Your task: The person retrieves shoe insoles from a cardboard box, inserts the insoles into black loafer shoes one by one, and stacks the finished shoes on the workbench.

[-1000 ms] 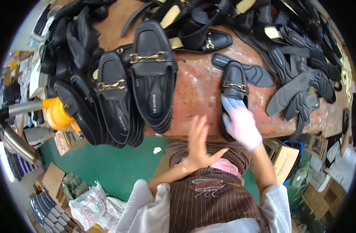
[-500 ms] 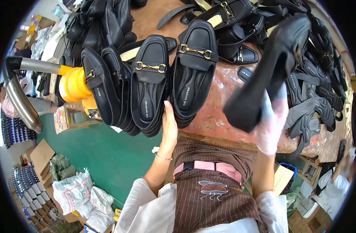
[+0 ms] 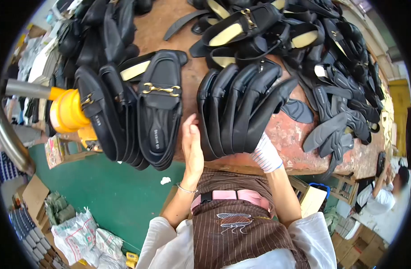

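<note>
A row of black loafers (image 3: 234,112), nested into one another and tipped on their sides, stands at the table edge in front of me. My right hand (image 3: 264,154), in a striped white glove, is at the heel of the rightmost loafer; its fingers are largely hidden behind the shoe. Bare and with fingers stretched upward, my left hand (image 3: 193,144) is beside the row's left side. Left of that hand, a stack of loafers topped by one with a gold bit (image 3: 159,107) leans by more nested loafers (image 3: 100,116).
Loose loafers (image 3: 241,27) are heaped at the back of the table (image 3: 299,152). Grey insoles (image 3: 331,130) lie to the right. A yellow fitting (image 3: 68,111) on a metal pipe is at left. Another person (image 3: 384,195) is at far right.
My right hand has brought its loafer left and down against the stack. That stack has turned from upright-facing onto its sides. My left hand stays close beside it. The view has shifted.
</note>
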The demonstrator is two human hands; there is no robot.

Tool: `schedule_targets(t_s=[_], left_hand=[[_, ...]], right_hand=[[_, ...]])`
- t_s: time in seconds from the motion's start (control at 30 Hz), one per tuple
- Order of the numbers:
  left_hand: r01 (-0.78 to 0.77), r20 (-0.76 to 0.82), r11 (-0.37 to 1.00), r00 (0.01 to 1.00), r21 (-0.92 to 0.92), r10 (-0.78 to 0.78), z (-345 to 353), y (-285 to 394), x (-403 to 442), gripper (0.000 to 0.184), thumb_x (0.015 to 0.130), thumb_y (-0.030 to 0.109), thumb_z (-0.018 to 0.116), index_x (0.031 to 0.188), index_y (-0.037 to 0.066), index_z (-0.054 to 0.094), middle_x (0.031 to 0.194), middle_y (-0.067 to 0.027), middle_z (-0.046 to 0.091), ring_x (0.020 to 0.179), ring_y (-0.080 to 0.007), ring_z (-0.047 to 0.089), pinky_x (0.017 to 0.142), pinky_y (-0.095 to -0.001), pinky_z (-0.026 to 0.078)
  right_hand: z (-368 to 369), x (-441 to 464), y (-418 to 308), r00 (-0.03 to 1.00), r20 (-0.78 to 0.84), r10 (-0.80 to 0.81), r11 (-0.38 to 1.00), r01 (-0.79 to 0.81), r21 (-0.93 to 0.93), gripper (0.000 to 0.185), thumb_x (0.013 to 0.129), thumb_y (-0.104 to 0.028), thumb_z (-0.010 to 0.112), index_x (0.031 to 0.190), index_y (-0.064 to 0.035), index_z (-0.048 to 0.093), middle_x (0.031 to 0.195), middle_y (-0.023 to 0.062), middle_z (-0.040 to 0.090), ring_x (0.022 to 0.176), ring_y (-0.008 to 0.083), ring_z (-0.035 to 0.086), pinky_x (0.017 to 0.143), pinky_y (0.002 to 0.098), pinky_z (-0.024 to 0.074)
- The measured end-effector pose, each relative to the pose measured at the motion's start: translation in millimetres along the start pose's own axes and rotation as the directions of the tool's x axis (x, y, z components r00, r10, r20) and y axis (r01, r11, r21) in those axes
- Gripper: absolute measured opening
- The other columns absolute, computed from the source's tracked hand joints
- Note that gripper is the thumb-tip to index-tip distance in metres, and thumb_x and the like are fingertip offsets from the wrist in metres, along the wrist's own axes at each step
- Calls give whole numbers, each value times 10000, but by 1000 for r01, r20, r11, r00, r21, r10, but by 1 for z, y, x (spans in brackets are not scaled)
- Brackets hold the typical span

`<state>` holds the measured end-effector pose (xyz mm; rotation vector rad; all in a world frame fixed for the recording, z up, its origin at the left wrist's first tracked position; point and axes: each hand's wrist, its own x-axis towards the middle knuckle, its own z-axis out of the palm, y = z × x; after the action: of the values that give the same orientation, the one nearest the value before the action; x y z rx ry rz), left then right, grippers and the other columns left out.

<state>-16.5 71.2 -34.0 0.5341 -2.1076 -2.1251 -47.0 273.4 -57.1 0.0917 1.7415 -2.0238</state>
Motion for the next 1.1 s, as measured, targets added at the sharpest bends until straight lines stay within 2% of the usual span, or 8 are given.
schedule_targets(t_s=[0.1, 0.13, 0.23, 0.37, 0.5, 0.67, 0.73, 1.1], left_hand=[[-43, 25, 999, 999, 26, 43, 9, 2, -3, 719, 1050, 562, 249, 1479, 9, 412, 1279, -121, 505, 1161, -234, 467, 1067, -353, 315], [-91, 38, 991, 995, 96, 87, 10, 5, -4, 729, 1046, 571, 245, 1471, 7, 422, 1270, -137, 496, 1163, -249, 469, 1062, -360, 323], [-130, 63, 978, 991, 165, 121, 10, 3, -7, 740, 1042, 583, 230, 1450, 8, 455, 1256, -145, 486, 1162, -262, 470, 1054, -368, 333], [-115, 47, 984, 993, 139, 110, 12, 1, -7, 753, 1040, 591, 192, 1419, 20, 507, 1249, -125, 485, 1158, -256, 463, 1046, -375, 336], [-89, 28, 987, 996, 134, 86, 12, 8, -15, 779, 1033, 608, 158, 1411, 31, 520, 1258, -115, 479, 1154, -249, 457, 1039, -381, 341], [-96, 37, 989, 995, 114, 93, 13, 27, -27, 842, 1005, 663, 154, 1414, 19, 509, 1269, -111, 463, 1136, -235, 447, 1033, -383, 344], [-121, 50, 986, 992, 118, 116, 15, 34, -32, 863, 995, 682, 158, 1416, 12, 503, 1272, -111, 457, 1128, -232, 444, 1031, -383, 343], [-361, 53, 913, 932, 187, 358, 20, 51, -56, 1217, 672, 690, 780, 1505, -49, 290, 1247, -144, 420, 1125, -273, 426, 1051, -414, 331]], right_hand=[[-23, 0, 38, 899, 254, -358, 543, 421, -727, 324, 886, -33, 666, 1206, -10, 625, 1152, 72, 669, 1057, 183, 620, 907, 326, 511], [-28, -2, 38, 901, 238, -362, 542, 411, -733, 324, 886, -33, 666, 1206, -10, 625, 1152, 72, 669, 1057, 183, 620, 907, 326, 511], [-21, -9, 24, 986, 167, -5, 954, 55, -294, 421, 931, -60, 615, 1340, -12, 527, 1319, 78, 600, 1168, 185, 575, 1038, 342, 456], [-21, -8, 42, 996, 91, -14, 1000, 16, -23, 460, 898, -69, 657, 1342, -29, 541, 1328, 80, 598, 1190, 200, 564, 1049, 349, 448], [-27, -13, 33, 979, 169, -117, 887, 179, -426, 506, 880, -75, 689, 1360, -45, 533, 1332, 76, 598, 1197, 206, 561, 1057, 356, 443], [-28, -24, 23, 954, 225, -196, 794, 289, -534, 523, 880, -100, 703, 1371, -55, 527, 1358, 79, 578, 1235, 191, 529, 1084, 349, 412], [-27, -31, 18, 982, 166, -86, 928, 140, -344, 521, 902, -109, 678, 1392, -57, 507, 1390, 80, 550, 1266, 196, 503, 1111, 349, 379], [-23, -41, 14, 971, 76, -227, 960, 236, -151, 442, 899, -66, 673, 1316, 9, 548, 1300, 89, 604, 1150, 169, 568, 1010, 333, 471]])
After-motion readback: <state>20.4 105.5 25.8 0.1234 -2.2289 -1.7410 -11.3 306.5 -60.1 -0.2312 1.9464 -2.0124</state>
